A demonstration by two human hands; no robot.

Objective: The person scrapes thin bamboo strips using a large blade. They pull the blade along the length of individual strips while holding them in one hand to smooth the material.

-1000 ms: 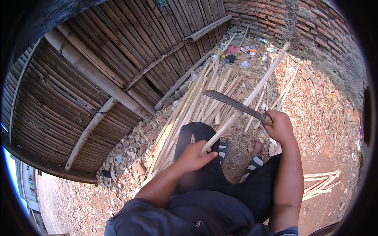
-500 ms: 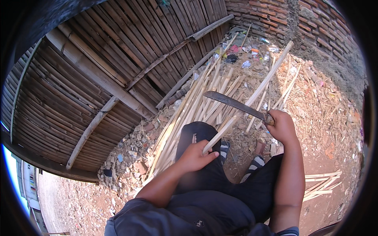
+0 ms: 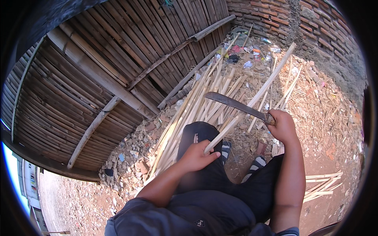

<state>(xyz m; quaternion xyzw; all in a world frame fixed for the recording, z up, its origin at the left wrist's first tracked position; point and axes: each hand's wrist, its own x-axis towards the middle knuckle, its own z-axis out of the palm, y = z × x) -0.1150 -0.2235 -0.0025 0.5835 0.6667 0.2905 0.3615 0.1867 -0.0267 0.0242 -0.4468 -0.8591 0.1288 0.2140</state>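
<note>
My left hand (image 3: 199, 155) is closed round the near end of a long pale bamboo strip (image 3: 271, 80), above my left knee. The strip slants up and away to the right, toward the brick wall. In my right hand (image 3: 282, 125) is the wooden handle of a machete (image 3: 235, 104), its dark blade pointing left. The blade lies across the strip near the strip's middle; whether its edge bites into the strip I cannot tell. Just left of my knee lies a pile of similar strips (image 3: 189, 103).
A slatted bamboo wall (image 3: 130, 43) with poles rises on the left, and a brick wall (image 3: 330, 33) stands at the far right. Rubble, shavings and litter (image 3: 247, 64) cover the ground. A small stack of short strips (image 3: 321, 185) lies at the right.
Almost nothing differs. The whole view has shifted slightly, while both hands, the strip and the machete keep about the same places relative to each other.
</note>
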